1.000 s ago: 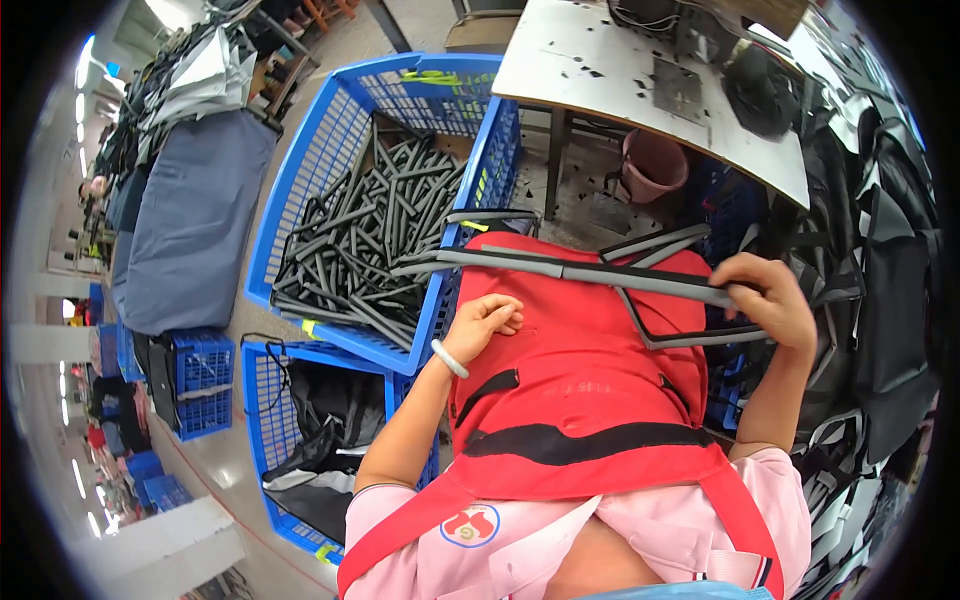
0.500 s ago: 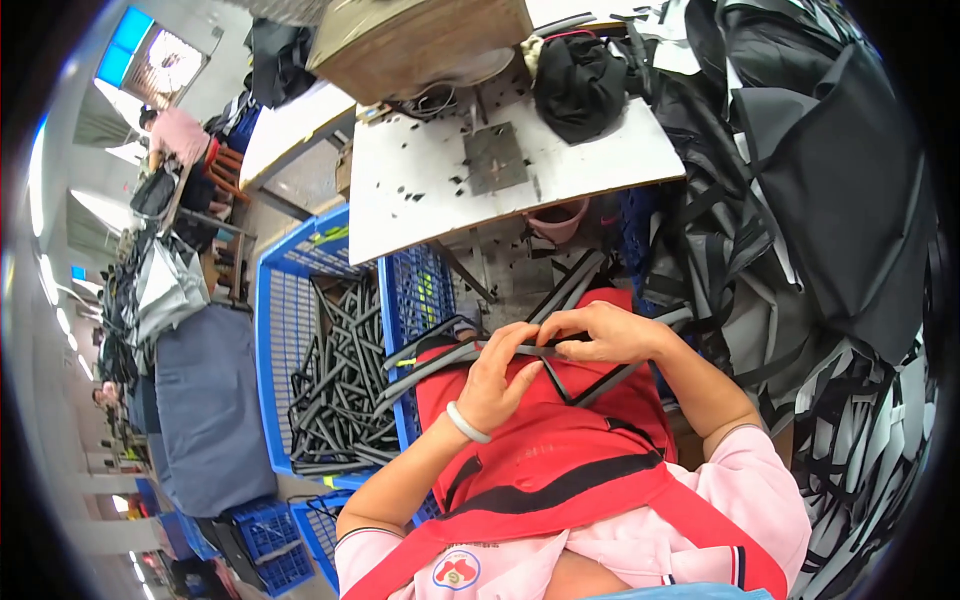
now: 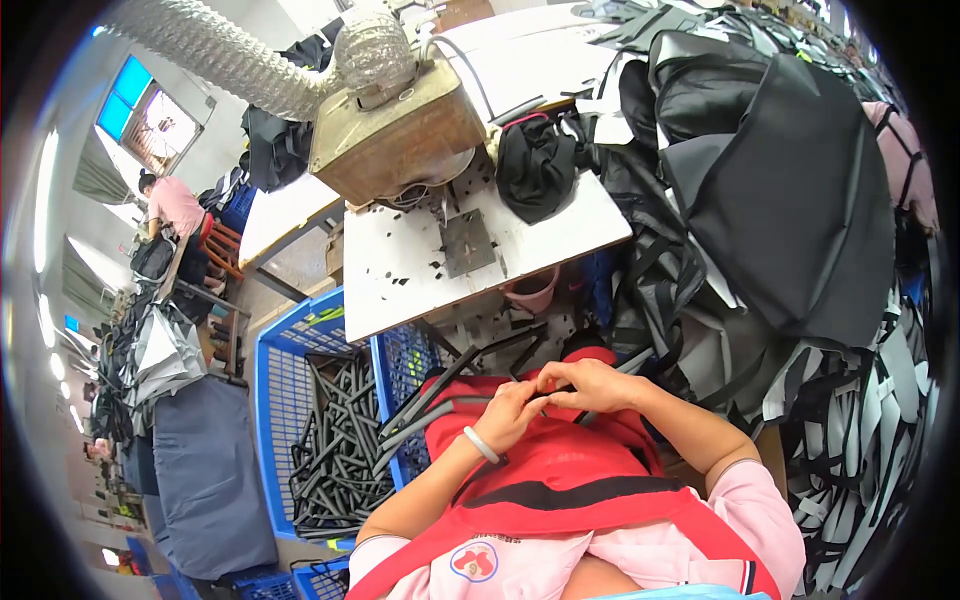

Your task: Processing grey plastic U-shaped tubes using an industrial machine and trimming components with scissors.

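Observation:
Above my lap, my left hand (image 3: 508, 415) and my right hand (image 3: 588, 386) meet with fingertips pinched together. Between them they grip a narrow grey-and-black fabric strip (image 3: 459, 403); the exact spot under the fingers is hidden. Its grey length runs out past my left hand toward the blue crate's edge. Beneath both hands spreads my red apron (image 3: 570, 455). A blue plastic crate (image 3: 265, 400) stands to my left, filled with a tangle of similar grey-black strips (image 3: 345, 450).
Ahead is a white table (image 3: 375, 285) with a boxy machine (image 3: 400, 125), black scraps and a bundle of black fabric (image 3: 535, 165). Black sheets (image 3: 790, 200) are heaped at right, above hanging pale strips (image 3: 860, 450). A pink bucket (image 3: 535, 290) sits under the table. Another person (image 3: 175, 210) works far left.
My view has tilted upward, bringing the silver duct into sight. My hands have drawn closer together on the strip, and the dark loop hanging below them no longer shows.

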A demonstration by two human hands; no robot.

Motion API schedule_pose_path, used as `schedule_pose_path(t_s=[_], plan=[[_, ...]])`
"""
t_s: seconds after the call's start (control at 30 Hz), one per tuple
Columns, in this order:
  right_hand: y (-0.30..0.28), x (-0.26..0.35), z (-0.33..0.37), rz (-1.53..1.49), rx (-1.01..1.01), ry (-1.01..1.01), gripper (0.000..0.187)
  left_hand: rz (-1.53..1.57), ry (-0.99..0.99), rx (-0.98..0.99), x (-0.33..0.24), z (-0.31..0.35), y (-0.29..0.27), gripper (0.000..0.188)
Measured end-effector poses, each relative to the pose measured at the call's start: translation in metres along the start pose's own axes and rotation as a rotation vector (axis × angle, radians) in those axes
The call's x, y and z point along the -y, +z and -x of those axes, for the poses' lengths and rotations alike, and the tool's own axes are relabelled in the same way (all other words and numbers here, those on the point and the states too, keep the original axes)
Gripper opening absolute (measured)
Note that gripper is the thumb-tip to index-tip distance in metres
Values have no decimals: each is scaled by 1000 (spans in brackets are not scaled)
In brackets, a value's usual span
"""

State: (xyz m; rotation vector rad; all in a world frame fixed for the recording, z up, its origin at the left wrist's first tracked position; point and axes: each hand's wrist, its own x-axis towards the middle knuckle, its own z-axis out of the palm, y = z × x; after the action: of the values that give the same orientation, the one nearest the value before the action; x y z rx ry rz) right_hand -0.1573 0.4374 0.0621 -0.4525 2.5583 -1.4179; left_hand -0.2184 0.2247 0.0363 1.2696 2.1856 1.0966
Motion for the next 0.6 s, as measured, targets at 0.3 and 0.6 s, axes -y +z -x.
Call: schedule_pose_path(t_s=[0.3,0.6], plan=[[22,4,40,-34,73,64,40,608,-382,454,-23,18,-27,23],[-15,95,-2,271,-100,-53,37,373,-305,99,-59,50,-129,22]])
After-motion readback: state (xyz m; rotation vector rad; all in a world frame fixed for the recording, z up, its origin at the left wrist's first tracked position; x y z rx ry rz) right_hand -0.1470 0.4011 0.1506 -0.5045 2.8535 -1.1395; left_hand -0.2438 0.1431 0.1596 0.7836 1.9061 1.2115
